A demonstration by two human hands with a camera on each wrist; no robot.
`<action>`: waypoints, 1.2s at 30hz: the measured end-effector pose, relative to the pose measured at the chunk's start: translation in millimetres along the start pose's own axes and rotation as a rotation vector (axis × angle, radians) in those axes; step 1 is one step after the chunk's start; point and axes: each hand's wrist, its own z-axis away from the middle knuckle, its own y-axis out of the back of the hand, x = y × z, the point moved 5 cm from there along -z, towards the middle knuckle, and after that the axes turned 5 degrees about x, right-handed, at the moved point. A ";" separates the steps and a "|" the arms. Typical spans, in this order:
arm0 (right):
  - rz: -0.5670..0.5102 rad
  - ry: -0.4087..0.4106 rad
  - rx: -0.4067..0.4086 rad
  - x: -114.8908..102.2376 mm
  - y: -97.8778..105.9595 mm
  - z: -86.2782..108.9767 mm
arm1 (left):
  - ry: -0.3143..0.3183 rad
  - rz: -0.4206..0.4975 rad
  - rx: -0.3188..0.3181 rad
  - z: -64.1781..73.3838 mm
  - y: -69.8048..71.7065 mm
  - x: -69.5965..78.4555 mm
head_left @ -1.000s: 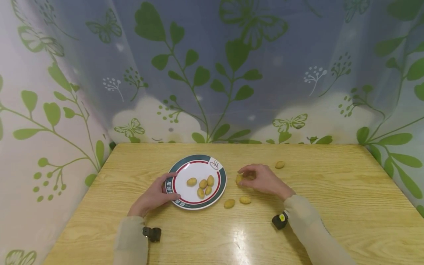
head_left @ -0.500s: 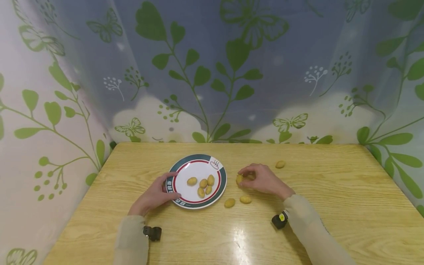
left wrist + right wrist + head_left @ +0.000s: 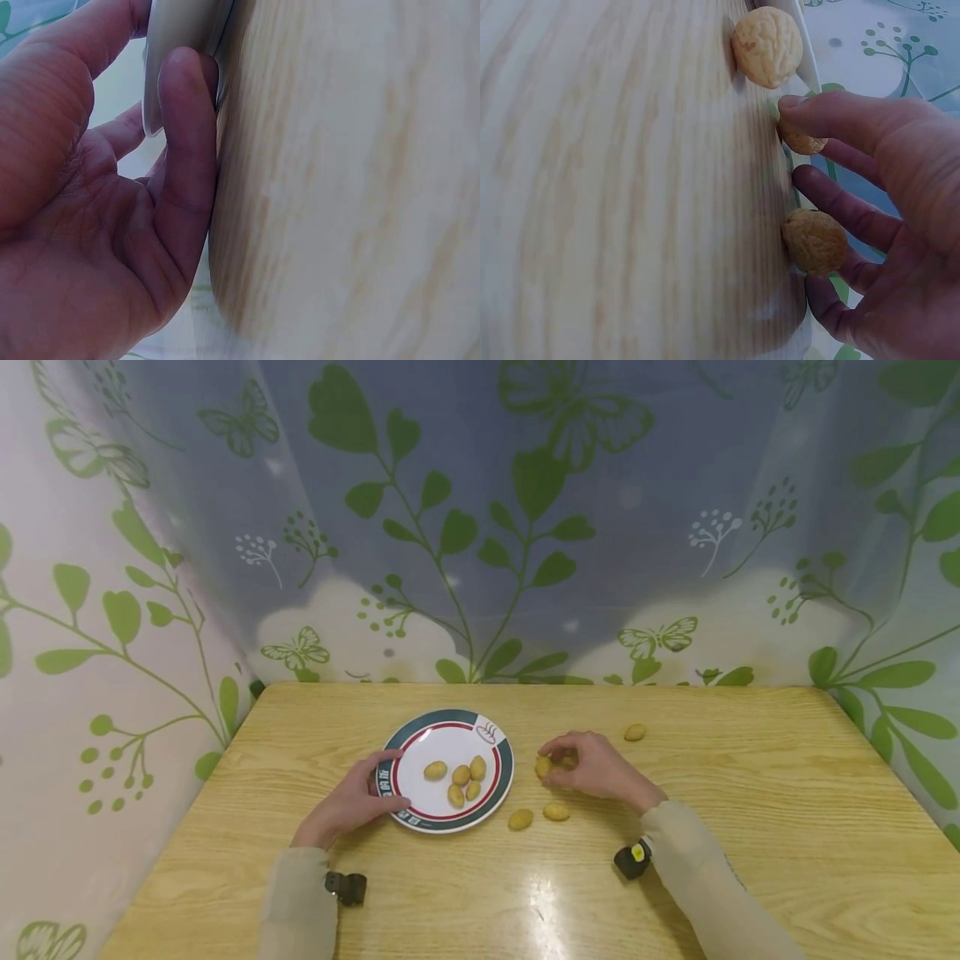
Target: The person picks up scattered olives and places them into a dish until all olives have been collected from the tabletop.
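Observation:
My left hand (image 3: 347, 799) grips the left rim of a round white plate (image 3: 444, 718) with a dark green and red border. Its thumb lies over the rim in the head view, and curled fingers show at the plate's edge in the left wrist view. Several wrinkled, yellow-brown walnuts (image 3: 435, 771) lie on the plate. Right of it, my right hand (image 3: 596, 767) pinches a walnut (image 3: 804, 139) between thumb and finger, low over the table. Another walnut (image 3: 815, 241) sits by its lower fingers, mostly covered by the hand in the head view.
Two walnuts lie on the wooden table (image 3: 750, 777) just off the plate's lower right: one walnut (image 3: 521, 819) and a second walnut (image 3: 556, 811). Farther back on the right is a lone walnut (image 3: 635, 732). A leaf-patterned curtain (image 3: 450, 635) hangs behind the table.

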 end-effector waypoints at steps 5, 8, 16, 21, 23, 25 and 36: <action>-0.007 -0.036 -0.003 1.0 -0.8 0.9 | 0.000 0.003 0.003 -0.3 -0.4 -0.4; -0.007 -0.040 0.003 0.5 0.3 1.8 | -0.003 0.007 0.006 -0.4 -0.8 -0.3; -0.048 -0.020 0.024 -5.4 3.2 1.8 | -0.008 0.017 0.010 -0.3 -1.6 -0.4; -0.090 -0.032 0.037 -9.2 5.2 2.1 | -0.015 0.017 0.012 -0.3 -0.9 0.8; -0.100 -0.027 0.040 -10.8 5.9 2.2 | -0.018 0.017 0.012 -0.2 -0.9 1.4; -0.103 -0.018 0.041 -12.7 6.6 2.2 | -0.022 0.016 0.009 0.1 -1.0 2.1; -0.099 0.041 0.062 -24.9 6.0 -1.9 | -0.019 0.019 0.007 -0.4 -0.8 0.0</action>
